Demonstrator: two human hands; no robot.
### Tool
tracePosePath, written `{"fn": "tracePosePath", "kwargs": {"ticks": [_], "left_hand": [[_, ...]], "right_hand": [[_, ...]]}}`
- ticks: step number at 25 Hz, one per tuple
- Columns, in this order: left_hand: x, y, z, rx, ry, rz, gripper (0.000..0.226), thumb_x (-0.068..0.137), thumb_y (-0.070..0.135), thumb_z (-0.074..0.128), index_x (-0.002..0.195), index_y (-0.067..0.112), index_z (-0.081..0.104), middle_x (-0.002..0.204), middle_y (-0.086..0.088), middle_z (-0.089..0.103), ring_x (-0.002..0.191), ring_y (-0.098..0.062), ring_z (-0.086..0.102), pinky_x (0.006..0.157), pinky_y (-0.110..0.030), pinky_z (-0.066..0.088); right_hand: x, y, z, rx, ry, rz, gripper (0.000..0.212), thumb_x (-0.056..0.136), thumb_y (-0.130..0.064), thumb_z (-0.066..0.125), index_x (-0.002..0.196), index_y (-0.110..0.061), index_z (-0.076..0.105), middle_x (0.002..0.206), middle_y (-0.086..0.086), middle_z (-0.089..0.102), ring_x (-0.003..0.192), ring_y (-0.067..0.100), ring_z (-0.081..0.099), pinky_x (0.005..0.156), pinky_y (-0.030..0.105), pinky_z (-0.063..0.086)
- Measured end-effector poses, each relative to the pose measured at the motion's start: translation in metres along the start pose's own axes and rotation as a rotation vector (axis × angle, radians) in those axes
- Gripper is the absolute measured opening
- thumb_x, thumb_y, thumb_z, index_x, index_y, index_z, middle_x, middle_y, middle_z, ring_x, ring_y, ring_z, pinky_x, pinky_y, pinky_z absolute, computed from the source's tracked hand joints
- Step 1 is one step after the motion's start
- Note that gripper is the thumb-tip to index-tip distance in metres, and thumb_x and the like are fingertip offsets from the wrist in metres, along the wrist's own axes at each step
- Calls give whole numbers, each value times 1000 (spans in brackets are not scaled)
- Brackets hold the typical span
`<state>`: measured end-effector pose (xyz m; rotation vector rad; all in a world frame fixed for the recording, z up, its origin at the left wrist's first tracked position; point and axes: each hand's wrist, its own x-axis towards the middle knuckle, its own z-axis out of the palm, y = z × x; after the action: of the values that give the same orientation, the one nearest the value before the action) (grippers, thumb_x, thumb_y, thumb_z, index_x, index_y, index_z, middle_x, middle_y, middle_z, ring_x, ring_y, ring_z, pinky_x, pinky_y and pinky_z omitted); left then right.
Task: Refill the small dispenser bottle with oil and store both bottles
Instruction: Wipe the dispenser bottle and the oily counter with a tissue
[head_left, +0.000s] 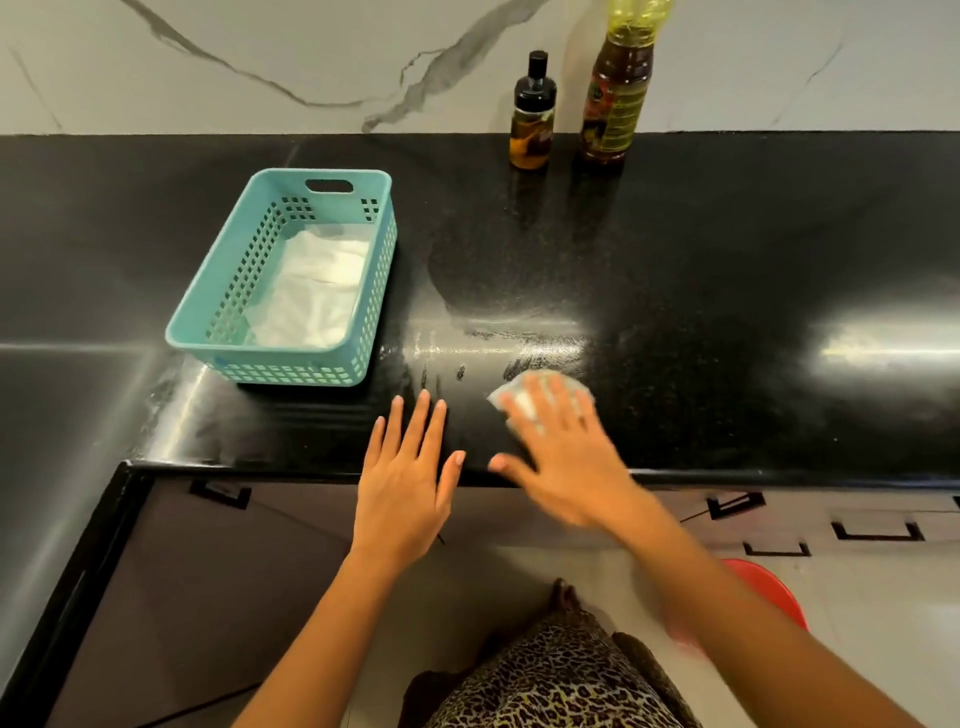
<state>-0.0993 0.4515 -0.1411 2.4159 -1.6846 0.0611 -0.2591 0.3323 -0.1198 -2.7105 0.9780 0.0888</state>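
I find the left hand (402, 488) flat and released on the tabletop (727, 260). The right hand (558, 452) presses a wipe (519, 397) with straight fingers. The small dispenser bottle (532, 117) and large oil bottle (615, 98) stand well beyond the right hand. Risk, in my judgement: greasy fingers could let either bottle slip when lifted.

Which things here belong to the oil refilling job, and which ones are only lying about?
Belong: small dispenser bottle; large oil bottle; teal basket, likely their storage; tissue under the right hand.
Lying about: red object on the floor; drawer handles.
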Motion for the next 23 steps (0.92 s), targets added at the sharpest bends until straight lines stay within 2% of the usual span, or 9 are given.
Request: {"fn": "tracePosePath", "kwargs": {"ticks": [2, 4, 5, 8, 11, 14, 18, 20, 23], "left_hand": [[-2, -2, -1, 7, 0, 21, 61, 97, 49, 12, 142, 13, 34, 149, -8, 33, 140, -28, 21, 113, -38, 11], [-2, -1, -1, 4, 9, 26, 61, 97, 49, 12, 142, 14, 33, 149, -7, 32, 141, -28, 20, 114, -39, 12], [-1, -2, 0, 3, 15, 23, 61, 97, 49, 12, 142, 15, 33, 150, -7, 32, 141, -28, 19, 114, -39, 12], [-2, -2, 1, 5, 12, 25, 60, 97, 48, 14, 143, 14, 32, 151, -6, 30, 142, -28, 17, 114, -40, 12], [-10, -10, -2, 3, 5, 124, 59, 98, 47, 17, 143, 12, 31, 151, -7, 30, 143, -24, 16, 114, -39, 13], [-15, -34, -8, -10, 169, 182, 52, 97, 39, 30, 138, 8, 37, 147, -9, 38, 140, -24, 23, 114, -41, 21], [-9, -73, -12, 15, 514, -105, 44, 95, 33, 36, 125, 2, 38, 133, -14, 35, 130, -34, 31, 111, -40, 22], [0, -86, -9, 59, 532, -102, 45, 94, 36, 36, 123, 2, 37, 132, -15, 33, 129, -36, 29, 110, -42, 22], [10, -98, -2, 143, 511, 49, 45, 91, 35, 30, 123, 6, 41, 130, -12, 36, 126, -35, 33, 109, -43, 23]], "right_hand": [[-21, -14, 9, -22, -8, -165, 85, 78, -78, -4, 148, -30, 8, 157, 4, -2, 143, 23, -11, 116, 46, -2], [-34, 7, 8, -79, 54, -159, 76, 85, -74, 4, 147, -31, 15, 156, 5, 13, 144, 22, 0, 113, 43, 4], [-32, 23, 6, -88, 63, -111, 79, 83, -75, -1, 147, -31, 11, 157, 5, 13, 144, 21, -1, 114, 41, 2], [-2, 52, -14, 1, -33, 108, 90, 64, -81, -22, 143, -40, -9, 157, 0, -11, 143, 19, -16, 115, 39, -9], [40, 27, -22, 27, -80, 165, 87, 69, -76, -9, 146, -37, -6, 156, 2, -18, 142, 22, -20, 116, 45, -9], [48, -20, -11, -31, -81, -73, 89, 69, -76, -9, 148, -33, -3, 156, 4, -16, 141, 24, -21, 115, 46, -12], [18, -42, 5, -85, -102, -376, 80, 78, -75, -6, 147, -34, -2, 156, -1, -11, 143, 22, -17, 115, 42, -12], [26, -31, -2, -93, -87, -350, 83, 76, -75, -11, 147, -35, 2, 157, -1, -8, 143, 20, -14, 116, 40, -10], [74, -18, -16, -49, -121, -138, 85, 72, -73, -9, 147, -37, 1, 157, 0, -12, 142, 18, -18, 115, 38, -13]]}}
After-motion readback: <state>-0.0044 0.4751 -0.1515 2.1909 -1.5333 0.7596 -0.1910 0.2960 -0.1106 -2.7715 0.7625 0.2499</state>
